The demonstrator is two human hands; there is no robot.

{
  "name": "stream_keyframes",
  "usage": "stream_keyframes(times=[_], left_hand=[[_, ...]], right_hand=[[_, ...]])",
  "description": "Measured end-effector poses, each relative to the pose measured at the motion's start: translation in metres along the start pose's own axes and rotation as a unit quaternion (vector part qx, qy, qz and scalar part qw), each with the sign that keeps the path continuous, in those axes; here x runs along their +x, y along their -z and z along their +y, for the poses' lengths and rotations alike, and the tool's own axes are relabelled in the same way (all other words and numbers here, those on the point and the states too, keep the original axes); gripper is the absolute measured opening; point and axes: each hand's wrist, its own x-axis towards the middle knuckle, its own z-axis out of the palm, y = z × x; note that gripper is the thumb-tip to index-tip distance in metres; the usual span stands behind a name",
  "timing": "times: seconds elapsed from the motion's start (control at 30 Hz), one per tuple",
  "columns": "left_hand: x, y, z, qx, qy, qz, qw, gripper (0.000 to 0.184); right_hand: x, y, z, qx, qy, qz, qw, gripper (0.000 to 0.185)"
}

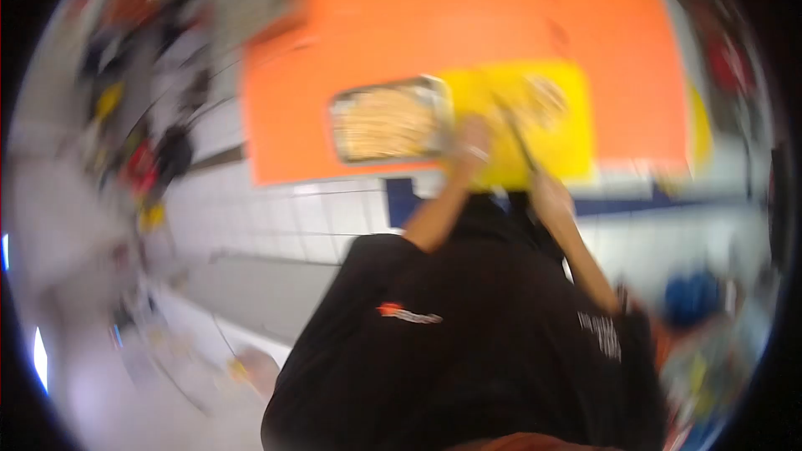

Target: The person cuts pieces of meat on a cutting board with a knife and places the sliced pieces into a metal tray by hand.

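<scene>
Both your forearms (441, 212) reach the near counter (418, 17) edge: right hand (550, 195) clasping a knife (521, 142), left hand (473, 139) blurred, its grip unclear.

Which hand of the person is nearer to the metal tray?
Left. The left hand is close beside the metal tray, over the neighbouring yellow board. The right hand is farther away, at the board's edge nearest the body, holding what looks like a knife.
</scene>
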Motion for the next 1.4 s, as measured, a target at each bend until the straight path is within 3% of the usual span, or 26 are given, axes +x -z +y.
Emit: stream_keyframes(times=[0.03,0.07,0.1,0.13,0.2,0.27,0.3,0.33,0.5,0.6,0.67,0.8,0.93,1.03,1.3,1.4], left_hand=[[0.009,0.012,0.008,-0.010,0.052,-0.022,0.998,0.014],[0.018,0.026,0.013,-0.036,0.101,-0.039,0.993,0.012],[0.022,0.031,0.014,-0.079,0.158,-0.049,0.983,0.011],[0.031,0.036,0.019,-0.120,0.221,-0.046,0.967,0.010],[0.029,0.087,0.013,-0.326,0.265,-0.003,0.907,0.013],[0.027,0.085,0.015,-0.318,0.271,0.035,0.908,0.012],[0.022,0.077,0.018,-0.315,0.262,0.057,0.911,0.011],[0.020,0.051,0.029,-0.314,0.267,0.064,0.909,0.011],[0.029,0.119,0.011,-0.480,0.411,-0.012,0.775,0.026],[0.029,0.113,0.015,-0.477,0.410,-0.020,0.778,0.033],[0.033,0.113,0.010,-0.489,0.417,-0.042,0.765,0.034],[0.040,0.117,0.007,-0.522,0.430,-0.039,0.735,0.036],[0.043,0.132,0.011,-0.488,0.434,-0.037,0.757,0.036],[0.052,0.129,0.010,-0.525,0.435,-0.062,0.729,0.037],[0.057,0.143,0.009,-0.566,0.423,0.014,0.707,0.029],[0.057,0.134,0.012,-0.545,0.403,0.057,0.733,0.028]], right_hand=[[0.009,0.006,-0.008,0.004,0.081,0.019,0.996,0.027],[0.019,-0.012,0.004,0.026,0.023,-0.043,0.998,0.031],[0.013,-0.010,0.001,-0.017,0.113,0.020,0.993,0.036],[0.009,0.011,-0.025,0.018,0.007,-0.039,0.999,0.038],[0.006,-0.029,0.011,-0.047,0.054,0.018,0.997,0.036],[0.003,-0.002,-0.005,-0.068,0.057,-0.009,0.996,0.038],[0.002,0.010,-0.013,0.054,0.010,-0.054,0.997,0.040],[0.005,0.014,-0.018,0.021,-0.014,-0.065,0.998,0.043],[0.010,0.047,-0.043,0.019,-0.082,-0.093,0.992,0.048],[0.010,0.042,-0.030,-0.013,0.014,-0.075,0.997,0.052],[0.013,0.040,-0.033,0.002,-0.047,-0.085,0.995,0.054],[0.021,0.030,-0.023,-0.032,-0.028,-0.061,0.997,0.043],[0.021,0.031,-0.024,-0.009,-0.037,-0.066,0.997,0.055],[0.017,0.042,-0.029,0.026,-0.034,-0.065,0.997,0.061],[0.015,0.051,-0.034,0.057,-0.033,-0.083,0.994,0.066],[0.027,0.023,-0.004,0.059,0.032,-0.019,0.998,0.069]])
